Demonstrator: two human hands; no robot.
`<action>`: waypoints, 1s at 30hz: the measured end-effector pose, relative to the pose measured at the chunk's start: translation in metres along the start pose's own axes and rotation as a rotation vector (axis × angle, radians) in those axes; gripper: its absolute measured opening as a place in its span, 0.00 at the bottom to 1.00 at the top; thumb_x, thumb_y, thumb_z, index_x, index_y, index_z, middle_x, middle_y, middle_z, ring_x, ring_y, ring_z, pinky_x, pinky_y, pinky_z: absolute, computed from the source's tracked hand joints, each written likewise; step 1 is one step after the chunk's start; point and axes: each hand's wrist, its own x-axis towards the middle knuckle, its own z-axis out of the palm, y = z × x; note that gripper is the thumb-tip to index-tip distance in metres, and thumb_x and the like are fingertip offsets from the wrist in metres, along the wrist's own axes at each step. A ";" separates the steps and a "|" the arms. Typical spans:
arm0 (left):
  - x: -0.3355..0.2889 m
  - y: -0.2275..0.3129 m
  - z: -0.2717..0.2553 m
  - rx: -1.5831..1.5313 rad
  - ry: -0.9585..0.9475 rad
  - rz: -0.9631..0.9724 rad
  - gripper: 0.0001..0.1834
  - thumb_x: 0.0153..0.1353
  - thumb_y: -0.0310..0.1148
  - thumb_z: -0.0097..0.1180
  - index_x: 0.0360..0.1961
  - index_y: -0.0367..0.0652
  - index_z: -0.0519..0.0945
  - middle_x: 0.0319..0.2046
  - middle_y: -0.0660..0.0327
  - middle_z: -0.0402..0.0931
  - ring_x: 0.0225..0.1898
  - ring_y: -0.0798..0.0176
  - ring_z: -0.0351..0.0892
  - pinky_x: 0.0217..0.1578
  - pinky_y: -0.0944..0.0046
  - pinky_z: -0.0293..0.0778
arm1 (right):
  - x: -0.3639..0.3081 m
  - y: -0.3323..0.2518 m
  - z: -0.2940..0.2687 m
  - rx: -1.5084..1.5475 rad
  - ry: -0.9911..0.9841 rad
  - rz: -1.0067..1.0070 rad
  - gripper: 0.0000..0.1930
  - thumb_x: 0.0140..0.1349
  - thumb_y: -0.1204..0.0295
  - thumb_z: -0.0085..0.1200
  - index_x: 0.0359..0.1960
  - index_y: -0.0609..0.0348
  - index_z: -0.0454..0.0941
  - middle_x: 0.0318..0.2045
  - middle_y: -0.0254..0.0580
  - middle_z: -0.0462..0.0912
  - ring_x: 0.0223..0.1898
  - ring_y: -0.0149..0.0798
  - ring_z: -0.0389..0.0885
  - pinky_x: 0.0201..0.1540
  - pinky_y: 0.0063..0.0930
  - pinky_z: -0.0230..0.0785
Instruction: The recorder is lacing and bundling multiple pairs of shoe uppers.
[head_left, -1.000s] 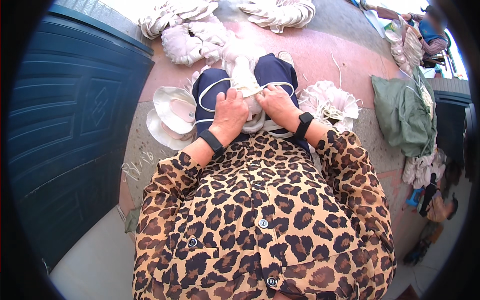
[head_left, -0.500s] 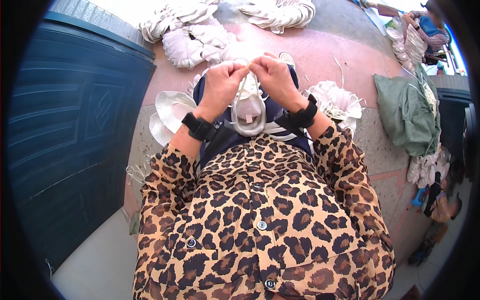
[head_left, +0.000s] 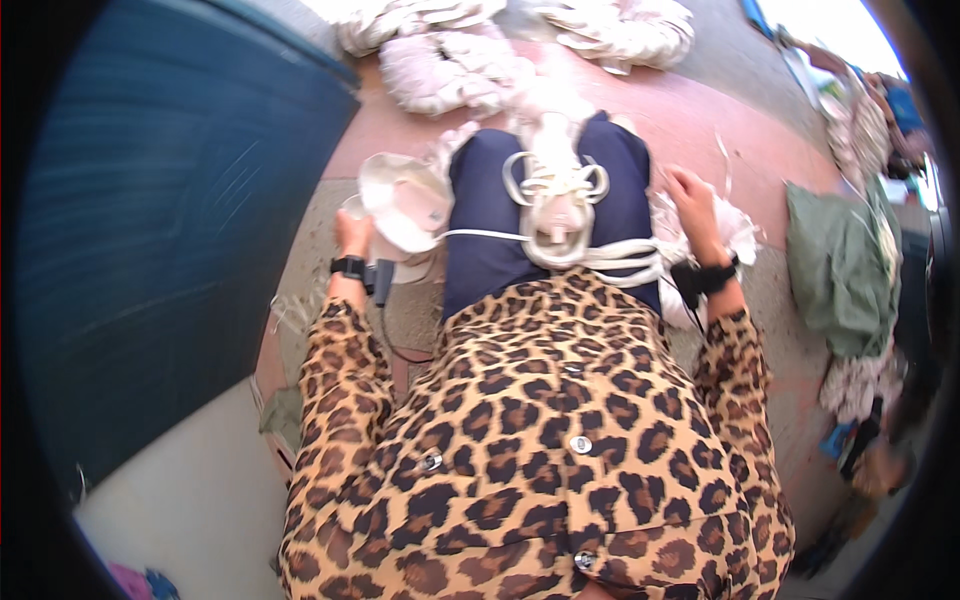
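A white shoe upper (head_left: 556,215) rests on my lap between my thighs, its cream lace tied in a bow with a loop out to each side. My left hand (head_left: 352,235) is down at the left, next to another white shoe upper (head_left: 402,200); its fingers are blurred and partly hidden, so I cannot tell their grip. Off to the right, my right hand (head_left: 692,205) hangs over a bundle of white pieces and laces (head_left: 735,235), fingers loosely bent and apart, holding nothing I can see. Loose white laces (head_left: 630,260) lie across my right thigh.
Bundles of pale shoe uppers (head_left: 445,75) and another coiled bundle (head_left: 625,35) lie ahead on the pink floor. A dark blue door (head_left: 170,230) stands left. At right sit a green sack (head_left: 840,265) and, farther off, people beside more bundles.
My hands have let go of the lace above the shoe upper and moved apart, left to the left side and right to the right side. A bow now shows on the upper.
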 end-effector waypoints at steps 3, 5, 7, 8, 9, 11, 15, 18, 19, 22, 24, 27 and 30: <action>-0.001 -0.031 0.023 -0.386 -0.194 -0.256 0.43 0.46 0.37 0.61 0.61 0.42 0.50 0.52 0.53 0.63 0.49 0.51 0.64 0.38 0.47 0.66 | -0.024 0.003 0.001 -0.054 -0.076 0.166 0.11 0.58 0.72 0.47 0.39 0.66 0.76 0.29 0.37 0.79 0.32 0.27 0.73 0.36 0.21 0.65; 0.006 -0.036 0.036 -0.483 -0.288 -0.272 0.42 0.48 0.40 0.62 0.60 0.40 0.53 0.48 0.54 0.65 0.45 0.55 0.67 0.34 0.53 0.68 | -0.032 -0.005 0.006 0.017 -0.099 0.159 0.11 0.57 0.73 0.48 0.39 0.65 0.76 0.30 0.37 0.79 0.33 0.27 0.74 0.38 0.20 0.66; 0.017 -0.037 0.044 -0.384 -0.233 -0.084 0.32 0.46 0.39 0.63 0.48 0.32 0.67 0.40 0.52 0.74 0.40 0.53 0.73 0.37 0.53 0.69 | -0.034 -0.017 0.010 -0.080 -0.098 0.083 0.11 0.58 0.73 0.48 0.39 0.65 0.76 0.29 0.38 0.79 0.32 0.27 0.75 0.37 0.21 0.67; 0.023 -0.038 0.046 -0.262 -0.099 -0.011 0.27 0.47 0.40 0.63 0.43 0.32 0.69 0.32 0.54 0.74 0.32 0.56 0.74 0.31 0.58 0.70 | -0.033 -0.023 0.012 -0.038 -0.131 -0.006 0.11 0.58 0.72 0.48 0.39 0.65 0.76 0.28 0.37 0.79 0.31 0.27 0.75 0.36 0.22 0.67; 0.027 -0.037 0.048 -0.162 -0.063 0.033 0.23 0.48 0.40 0.63 0.37 0.33 0.71 0.24 0.56 0.75 0.24 0.59 0.75 0.25 0.63 0.70 | -0.031 -0.028 0.015 -0.053 -0.107 -0.003 0.11 0.57 0.72 0.49 0.39 0.65 0.76 0.27 0.37 0.79 0.30 0.27 0.75 0.35 0.22 0.67; 0.033 -0.034 0.041 -0.576 -0.268 -0.212 0.18 0.49 0.38 0.62 0.32 0.36 0.70 0.16 0.59 0.70 0.13 0.66 0.69 0.11 0.69 0.62 | -0.026 -0.037 0.023 -0.022 -0.126 -0.040 0.10 0.57 0.72 0.49 0.37 0.65 0.76 0.26 0.38 0.79 0.29 0.28 0.75 0.33 0.23 0.67; 0.012 0.000 0.009 -0.457 0.019 0.029 0.09 0.51 0.28 0.56 0.28 0.37 0.69 0.16 0.61 0.69 0.12 0.68 0.69 0.10 0.70 0.66 | -0.018 -0.064 0.037 -0.006 -0.159 -0.113 0.10 0.57 0.71 0.50 0.36 0.65 0.76 0.26 0.45 0.79 0.28 0.33 0.76 0.33 0.24 0.67; -0.018 0.053 -0.049 -0.525 0.249 0.325 0.06 0.52 0.27 0.54 0.28 0.38 0.70 0.19 0.63 0.71 0.14 0.72 0.69 0.12 0.72 0.65 | -0.013 -0.100 0.044 0.023 -0.225 -0.170 0.09 0.55 0.72 0.52 0.35 0.64 0.76 0.27 0.46 0.79 0.29 0.36 0.77 0.34 0.26 0.68; -0.036 0.071 -0.068 -0.363 0.358 0.428 0.06 0.52 0.27 0.55 0.27 0.38 0.71 0.18 0.65 0.70 0.16 0.75 0.68 0.13 0.73 0.66 | -0.014 -0.117 0.055 -0.027 -0.252 -0.191 0.09 0.55 0.72 0.52 0.35 0.64 0.77 0.27 0.46 0.78 0.29 0.37 0.76 0.34 0.27 0.68; -0.104 0.134 -0.101 -0.532 0.355 0.764 0.04 0.53 0.25 0.54 0.25 0.38 0.71 0.18 0.67 0.70 0.17 0.77 0.66 0.15 0.75 0.64 | -0.032 -0.167 0.096 -0.111 -0.498 -0.526 0.15 0.52 0.67 0.55 0.39 0.64 0.73 0.32 0.47 0.76 0.32 0.44 0.75 0.37 0.33 0.68; -0.157 0.166 -0.101 -0.502 0.168 0.843 0.04 0.52 0.24 0.55 0.26 0.38 0.72 0.17 0.66 0.71 0.18 0.76 0.67 0.17 0.74 0.64 | -0.045 -0.191 0.131 -0.155 -0.513 -0.733 0.20 0.51 0.64 0.56 0.42 0.62 0.71 0.35 0.49 0.75 0.35 0.48 0.74 0.40 0.37 0.67; -0.184 0.181 -0.098 -0.375 -0.028 1.147 0.05 0.51 0.25 0.57 0.27 0.37 0.73 0.16 0.64 0.71 0.19 0.76 0.68 0.19 0.72 0.65 | -0.055 -0.207 0.163 0.010 -0.512 -0.825 0.18 0.52 0.64 0.55 0.40 0.63 0.71 0.34 0.51 0.76 0.36 0.51 0.75 0.40 0.39 0.67; -0.134 0.151 -0.086 -0.941 -0.264 0.649 0.06 0.59 0.30 0.50 0.30 0.39 0.75 0.25 0.66 0.74 0.25 0.75 0.71 0.29 0.75 0.68 | -0.053 -0.198 0.156 0.258 -0.597 -0.334 0.12 0.56 0.68 0.51 0.35 0.66 0.74 0.29 0.54 0.79 0.34 0.47 0.78 0.37 0.34 0.69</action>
